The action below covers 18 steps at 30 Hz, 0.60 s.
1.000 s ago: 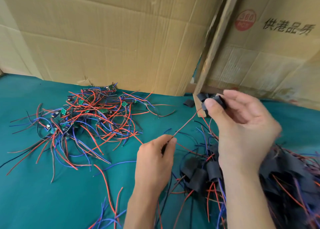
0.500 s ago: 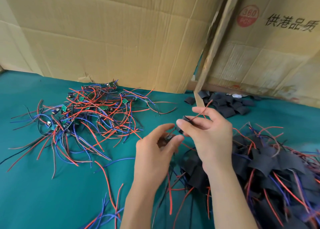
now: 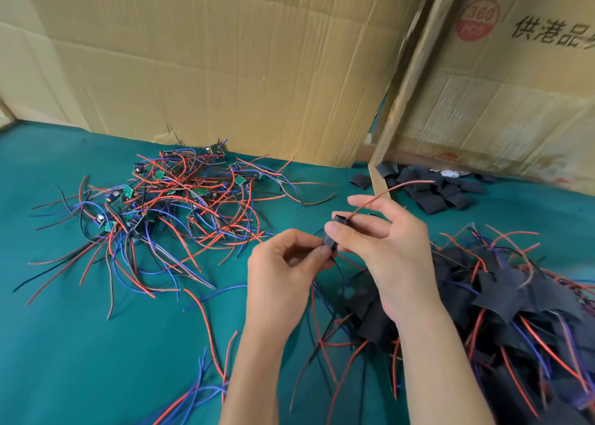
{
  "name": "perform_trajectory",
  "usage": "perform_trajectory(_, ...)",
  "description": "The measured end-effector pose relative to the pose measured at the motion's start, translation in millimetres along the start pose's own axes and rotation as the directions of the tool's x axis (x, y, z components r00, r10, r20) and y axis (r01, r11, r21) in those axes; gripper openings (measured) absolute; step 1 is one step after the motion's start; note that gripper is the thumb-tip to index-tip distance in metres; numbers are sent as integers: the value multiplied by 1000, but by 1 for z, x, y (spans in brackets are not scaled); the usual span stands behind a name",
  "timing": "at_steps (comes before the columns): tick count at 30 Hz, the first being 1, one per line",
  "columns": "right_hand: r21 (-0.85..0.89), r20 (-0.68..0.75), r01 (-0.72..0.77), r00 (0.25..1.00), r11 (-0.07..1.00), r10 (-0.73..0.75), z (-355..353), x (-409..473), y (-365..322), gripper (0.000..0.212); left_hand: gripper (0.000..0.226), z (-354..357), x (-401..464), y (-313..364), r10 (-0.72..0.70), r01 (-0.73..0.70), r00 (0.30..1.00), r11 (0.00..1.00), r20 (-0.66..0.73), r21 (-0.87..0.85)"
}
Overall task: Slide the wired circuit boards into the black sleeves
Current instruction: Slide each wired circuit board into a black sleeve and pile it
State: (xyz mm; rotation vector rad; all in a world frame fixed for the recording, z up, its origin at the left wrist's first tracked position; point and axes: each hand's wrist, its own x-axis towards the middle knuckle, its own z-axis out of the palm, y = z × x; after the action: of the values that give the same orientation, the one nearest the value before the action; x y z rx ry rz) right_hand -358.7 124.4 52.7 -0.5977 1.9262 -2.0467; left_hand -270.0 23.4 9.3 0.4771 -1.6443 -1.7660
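Two hands meet at the middle of the frame over a green-covered desk (image 3: pixel 80 360). The right hand (image 3: pixel 380 250) pinches a black sleeve (image 3: pixel 333 234) between thumb and fingers, its other fingers spread loosely, and a red wire (image 3: pixel 386 191) rises from the sleeve's upper end toward the upper right. The left hand (image 3: pixel 283 273), fingers curled, pinches the sleeve's lower end, where thin wires hang down; whether a board sits inside cannot be told. Lower right of the hands lies a heap of filled sleeves (image 3: pixel 515 312) with red and blue wires sticking out. Upper right, near a wooden post (image 3: pixel 415 67), sits a small pile of empty sleeves (image 3: pixel 434 192). Left of centre spreads a tangle of wired circuit boards (image 3: pixel 161 205). Cardboard boxes (image 3: pixel 225 54) stand along the top of the frame.
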Motion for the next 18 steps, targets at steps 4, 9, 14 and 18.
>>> perform_trajectory(4,-100,22,58,998,993,-56,-4,0,0,41,10,-1,0,1,-53,42,996,987,-71,-153)
perform_trajectory(9,-186,57,87,995,979,-77,1,0,-2,39,10,2,-2,5,-122,101,988,976,-98,-195)
perform_trajectory(14,-285,56,224,974,932,-218,8,-2,-6,42,20,5,0,12,-328,239,944,753,-35,-613)
perform_trajectory(18,-355,103,295,955,887,-276,19,-6,-10,35,22,3,-2,14,-375,288,927,692,11,-662)
